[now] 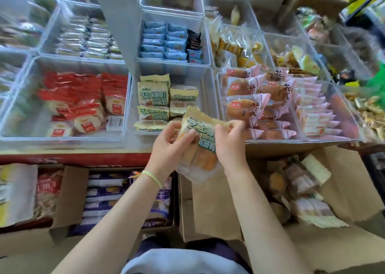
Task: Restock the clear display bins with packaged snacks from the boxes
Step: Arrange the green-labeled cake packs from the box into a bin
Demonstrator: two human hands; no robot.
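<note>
Both hands clamp one cream-and-green bread packet [199, 140]: the left hand [169, 146] grips its left edge, the right hand [230, 141] pinches its right edge. The packet hangs above the worktop's near edge, long axis running away from the person, before the clear bin [205, 90] holding about six matching packets. An open cardboard box [343, 182] lies below at right.

Blurred beyond reading: bins along the far left edge [14, 29] and goods at the top right corner [358, 8]. Hidden under the left hand [168, 146] and right hand [230, 142]: much of the held snack pack [200, 148]. Cut off by the left edge: a yellow-white bag [12, 194]. Unreadable in blur: wrappers in the open carton [302, 192].
</note>
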